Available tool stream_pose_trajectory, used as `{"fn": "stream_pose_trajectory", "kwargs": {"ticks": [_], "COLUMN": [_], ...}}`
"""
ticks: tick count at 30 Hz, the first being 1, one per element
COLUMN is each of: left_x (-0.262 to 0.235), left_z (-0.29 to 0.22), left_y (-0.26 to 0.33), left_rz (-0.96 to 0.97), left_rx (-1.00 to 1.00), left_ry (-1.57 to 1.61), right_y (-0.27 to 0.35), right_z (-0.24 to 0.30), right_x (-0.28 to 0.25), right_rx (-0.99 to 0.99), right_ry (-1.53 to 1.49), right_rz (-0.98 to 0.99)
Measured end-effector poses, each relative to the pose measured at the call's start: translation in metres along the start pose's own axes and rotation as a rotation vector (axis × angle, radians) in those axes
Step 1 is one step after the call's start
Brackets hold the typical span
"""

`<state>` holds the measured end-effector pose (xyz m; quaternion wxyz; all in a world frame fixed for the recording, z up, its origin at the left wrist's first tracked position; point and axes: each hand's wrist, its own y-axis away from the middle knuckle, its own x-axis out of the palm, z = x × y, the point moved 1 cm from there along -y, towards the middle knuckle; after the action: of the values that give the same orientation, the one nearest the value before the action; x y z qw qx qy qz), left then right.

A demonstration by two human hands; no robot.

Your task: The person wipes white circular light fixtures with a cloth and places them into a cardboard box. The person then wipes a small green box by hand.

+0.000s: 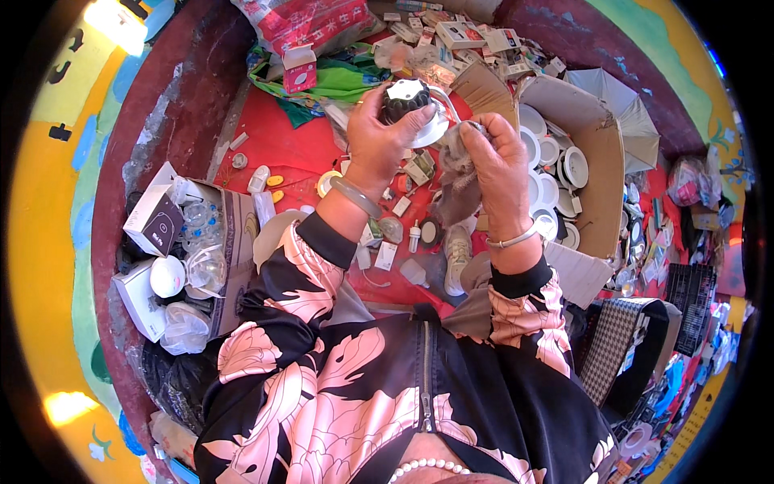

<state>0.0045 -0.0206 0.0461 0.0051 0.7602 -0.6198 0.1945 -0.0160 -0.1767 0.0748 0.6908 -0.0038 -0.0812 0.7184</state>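
My left hand (376,139) is closed around a round downlight (405,95), which has a black ribbed body and a white rim. It is held up over the red ground sheet, tilted, with its white back plate upward. Just to the right, my right hand (495,165) pinches a crumpled grey cloth (458,181) that hangs below the fingers. The cloth is close to the white rim; whether it touches it I cannot tell. A pale cable (451,103) curves beside the rim near my right fingertips.
A cardboard box (598,145) of white round lights stands at the right. Another box (239,250) at the left holds packages and clear plastic pieces. Small loose parts lie on the red sheet (282,145). A small red box (299,69) and several cartons (461,35) are farther off.
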Motion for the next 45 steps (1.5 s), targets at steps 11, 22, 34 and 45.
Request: {"fn": "stream_pose_trajectory", "kwargs": {"ticks": [11,22,34,45], "left_x": [-0.001,0.012,0.014,0.009], "left_z": [0.005,-0.003,0.009,0.016], "left_y": [-0.002,0.012,0.017,0.010], "left_rz": [-0.025,0.076,-0.011,-0.052], "left_rx": [0.001,0.246,0.212,0.073], "left_ry": [0.012,-0.515,-0.453,-0.172], "right_y": [0.002,0.001,0.000,0.005], "right_z": [0.013,0.004,-0.008,0.003], "right_x": [0.000,0.009,0.013,0.017], "right_rx": [0.227,0.030,-0.408,-0.519], "right_ry": [-0.449,-0.401,0.538,0.679], "right_rz": [0.150,-0.083,-0.193,-0.136]}}
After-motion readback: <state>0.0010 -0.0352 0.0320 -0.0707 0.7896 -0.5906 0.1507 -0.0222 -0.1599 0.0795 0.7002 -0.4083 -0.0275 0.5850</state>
